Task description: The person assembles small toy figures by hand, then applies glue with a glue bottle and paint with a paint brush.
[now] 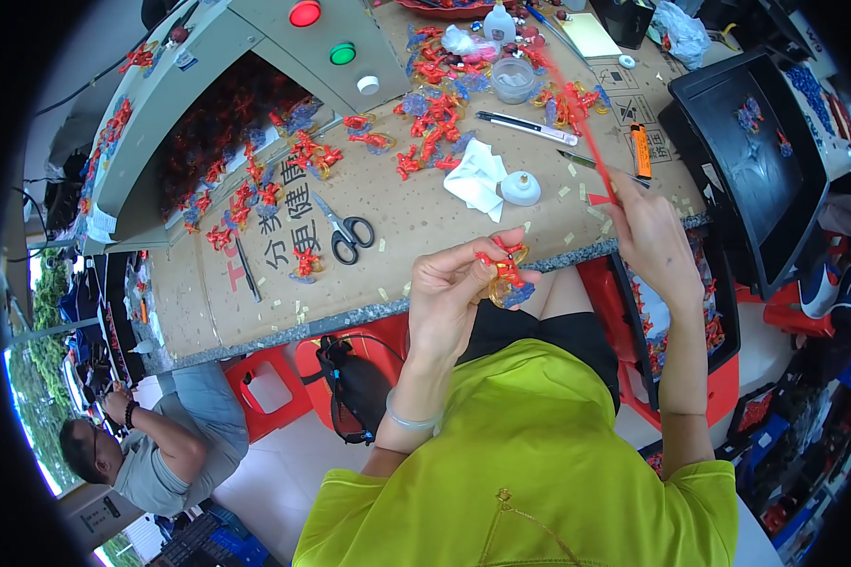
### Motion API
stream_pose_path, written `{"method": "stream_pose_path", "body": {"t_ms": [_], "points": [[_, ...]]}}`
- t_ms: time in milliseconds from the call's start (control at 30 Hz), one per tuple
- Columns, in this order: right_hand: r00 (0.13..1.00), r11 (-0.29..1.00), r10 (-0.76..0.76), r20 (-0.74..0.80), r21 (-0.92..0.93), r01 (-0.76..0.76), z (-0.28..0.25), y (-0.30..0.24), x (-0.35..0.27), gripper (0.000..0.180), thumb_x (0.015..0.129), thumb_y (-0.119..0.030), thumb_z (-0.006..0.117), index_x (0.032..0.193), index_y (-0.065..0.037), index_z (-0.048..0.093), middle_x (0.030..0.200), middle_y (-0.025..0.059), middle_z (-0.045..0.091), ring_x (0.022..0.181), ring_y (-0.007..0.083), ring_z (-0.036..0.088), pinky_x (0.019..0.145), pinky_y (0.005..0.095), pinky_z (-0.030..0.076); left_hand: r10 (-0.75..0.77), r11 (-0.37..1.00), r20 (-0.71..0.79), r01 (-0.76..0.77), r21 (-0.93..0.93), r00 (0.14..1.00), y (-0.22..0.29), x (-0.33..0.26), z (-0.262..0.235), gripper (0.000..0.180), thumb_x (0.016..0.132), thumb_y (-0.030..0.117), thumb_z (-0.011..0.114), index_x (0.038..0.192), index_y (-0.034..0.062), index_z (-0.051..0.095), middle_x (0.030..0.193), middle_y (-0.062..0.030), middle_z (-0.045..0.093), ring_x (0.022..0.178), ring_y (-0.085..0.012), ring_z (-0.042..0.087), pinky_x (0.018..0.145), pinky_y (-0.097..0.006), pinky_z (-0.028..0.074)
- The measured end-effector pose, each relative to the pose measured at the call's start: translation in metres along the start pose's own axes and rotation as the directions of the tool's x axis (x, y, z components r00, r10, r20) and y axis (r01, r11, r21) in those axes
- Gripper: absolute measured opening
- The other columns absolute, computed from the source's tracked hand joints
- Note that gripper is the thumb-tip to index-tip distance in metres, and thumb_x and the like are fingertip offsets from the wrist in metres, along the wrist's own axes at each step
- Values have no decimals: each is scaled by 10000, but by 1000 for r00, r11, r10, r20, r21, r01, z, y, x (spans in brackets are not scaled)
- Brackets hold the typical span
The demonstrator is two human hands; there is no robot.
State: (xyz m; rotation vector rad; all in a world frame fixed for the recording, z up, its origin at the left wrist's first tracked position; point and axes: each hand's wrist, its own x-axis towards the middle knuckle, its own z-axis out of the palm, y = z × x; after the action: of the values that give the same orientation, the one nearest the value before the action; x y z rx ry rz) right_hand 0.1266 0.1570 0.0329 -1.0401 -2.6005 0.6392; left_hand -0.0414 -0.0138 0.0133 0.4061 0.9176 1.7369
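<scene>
Small red-and-yellow piece (pixel 508 268) in left hand (pixel 451 291)

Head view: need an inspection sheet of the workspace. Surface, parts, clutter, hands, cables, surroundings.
Surface: cardboard-topped table, pale scraps scattered on it.
Job's things: one red, blue and amber figure in hand; many loose figures on the surface.
Clutter: scissors, knife, tissue, white bottle.
Left hand: pinches the figure.
Right hand: grips a thin red rod, blurred.
Cables: black cable, upper left.
Surroundings: grey machine at upper left, black tray at right, seated person at left.
</scene>
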Motion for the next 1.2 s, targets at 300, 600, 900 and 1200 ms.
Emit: {"method": "stream_pose_path", "body": {"t_ms": [300, 600, 900, 1200], "points": [[991, 992, -94, 96, -69, 101, 31, 7, 35, 275, 793, -13, 588, 1068, -2, 599, 915, 222, 608, 811, 399, 595, 726, 462, 461, 64, 997, -19, -63, 55, 998, 7, 2, 1, 101, 908, 37, 517, 946, -6, 599, 1142, -230, 593, 825, -351, 675, 534, -328, 564], [991, 990, -132, -21, -61, 130, 16, 24, 63, 212, 776, -2, 582, 979, 25, 641, 870, 213, 619, 786, 364, 620, 705, 440, 488, 18, 1000, -32, -19, -21, 999, 12, 16, -5, 163, 922, 46, 512, 994, -63, 610, 1152, -203, 598, 852, -310, 675, 649, -320, 563], [921, 988, 145, -362, 4, -154, -81, 96, 163, 181, 810, -99, 600, 898, 41, 673, 724, 127, 672, 659, 156, 647, 629, 282, 497, 103, 992, -28, -101, 78, 994, 31, 52, -1, 141, 909, 4, 499, 970, -71, 602, 1142, -215, 593, 849, -317, 675, 620, -333, 575], [856, 880, 470, -214, 184, -438, -83, 185, 284, 344, 774, -326, 680, 690, 7, 665, 578, 101, 623, 527, 203, 623, 541, 330, 498, 175, 976, 62, -181, 120, 983, 54, 121, 2, 142, 906, 23, 527, 990, -47, 617, 1140, -188, 604, 834, -309, 680, 603, -332, 575]]}}
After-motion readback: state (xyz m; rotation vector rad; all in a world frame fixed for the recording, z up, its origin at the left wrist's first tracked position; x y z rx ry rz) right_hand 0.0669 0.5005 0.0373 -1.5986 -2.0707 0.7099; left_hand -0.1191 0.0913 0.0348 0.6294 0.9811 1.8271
